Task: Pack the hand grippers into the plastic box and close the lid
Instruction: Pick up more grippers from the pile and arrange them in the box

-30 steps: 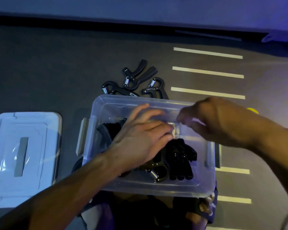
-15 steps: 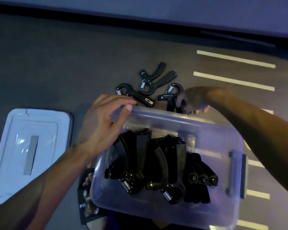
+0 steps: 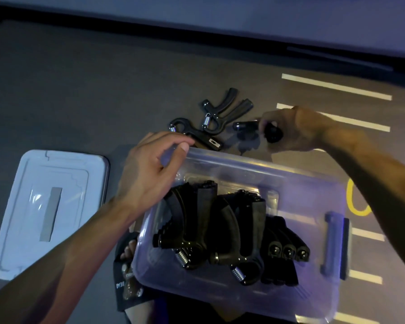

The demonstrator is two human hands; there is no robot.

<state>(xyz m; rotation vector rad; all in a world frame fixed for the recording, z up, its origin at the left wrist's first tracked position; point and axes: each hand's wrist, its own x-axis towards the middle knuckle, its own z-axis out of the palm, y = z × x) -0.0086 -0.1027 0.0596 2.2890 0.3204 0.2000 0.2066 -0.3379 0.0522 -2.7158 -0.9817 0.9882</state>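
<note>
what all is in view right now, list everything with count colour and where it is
plastic box: one, clear, open, centre foreground
hand grippers in the box: several, exact count unclear, black with steel springs, packed side by side
hand grippers on the floor: two, black, just beyond the box
held hand gripper: one, black, lifted beyond the box's far rim
lid: one, pale translucent with a grey strip, flat on the floor left of the box
floor stripes: several, white, right side
yellow marking: one, partly hidden, right of the box
left hand: fingers on the box's far left corner
right hand: closed on the held hand gripper
</note>
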